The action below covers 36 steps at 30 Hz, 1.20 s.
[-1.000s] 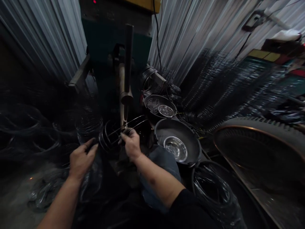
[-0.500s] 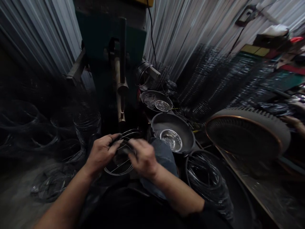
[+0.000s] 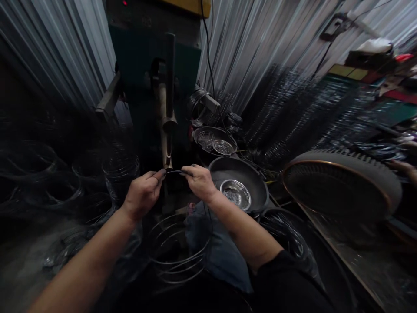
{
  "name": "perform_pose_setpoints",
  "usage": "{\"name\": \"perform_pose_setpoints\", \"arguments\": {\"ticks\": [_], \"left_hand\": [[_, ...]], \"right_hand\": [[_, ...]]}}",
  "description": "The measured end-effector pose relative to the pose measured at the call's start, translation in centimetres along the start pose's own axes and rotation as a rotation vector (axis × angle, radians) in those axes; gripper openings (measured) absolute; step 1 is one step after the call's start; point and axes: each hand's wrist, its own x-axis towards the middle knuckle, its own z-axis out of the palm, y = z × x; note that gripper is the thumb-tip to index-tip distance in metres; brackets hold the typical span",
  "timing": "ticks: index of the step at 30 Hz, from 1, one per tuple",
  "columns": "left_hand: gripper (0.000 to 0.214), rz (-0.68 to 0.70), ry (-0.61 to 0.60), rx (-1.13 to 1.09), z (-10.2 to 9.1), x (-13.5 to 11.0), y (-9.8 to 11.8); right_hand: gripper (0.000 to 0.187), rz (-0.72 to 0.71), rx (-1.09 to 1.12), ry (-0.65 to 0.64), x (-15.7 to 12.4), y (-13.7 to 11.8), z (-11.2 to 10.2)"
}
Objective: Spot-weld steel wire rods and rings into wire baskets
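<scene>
My left hand (image 3: 145, 193) and my right hand (image 3: 198, 180) pinch a thin metal wire (image 3: 175, 171), one on each side. The short stretch between them curves slightly at the lower tip of a machine's upright rod (image 3: 168, 150). Several round wire loops (image 3: 182, 263) hang below, over my lap. Whether they join the held wire is too dark to tell. To the right of my right hand, a shiny metal bowl (image 3: 235, 194) with small pieces in it sits in a dark round pan (image 3: 257, 178).
Behind the rod stands a dark green machine (image 3: 130, 52). A second pan (image 3: 224, 134) holds a bowl and wire pieces. Coiled wire (image 3: 286, 234) and a large round fan-like housing (image 3: 339, 187) are to my right. Wire rings (image 3: 120, 169) stand at left. A person's hand shows at far right.
Both hands have moved up to the rod's tip and now draw a wire level between them. The loops that were between my hands now show lower, over my lap.
</scene>
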Motion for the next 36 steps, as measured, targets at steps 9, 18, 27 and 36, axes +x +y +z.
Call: {"name": "perform_pose_setpoints", "arguments": {"ticks": [9, 18, 27, 36], "left_hand": [[0.033, -0.070, -0.101, 0.029, 2.7, 1.9, -3.8], [0.035, -0.127, -0.126, 0.014, 2.9, 4.6, -5.3], [0.035, -0.147, -0.139, 0.027, 2.7, 5.2, -5.5], [0.034, -0.110, -0.161, 0.086, 2.7, 5.4, -5.5]], "right_hand": [[0.028, 0.014, -0.463, -0.279, 3.3, 1.0, 1.8], [0.028, 0.056, -0.449, -0.283, 6.2, 1.5, 2.2], [0.029, 0.042, -0.410, -0.300, 7.1, 1.7, 2.3], [0.027, 0.037, -0.448, -0.298, 7.2, 1.6, 2.4]]}}
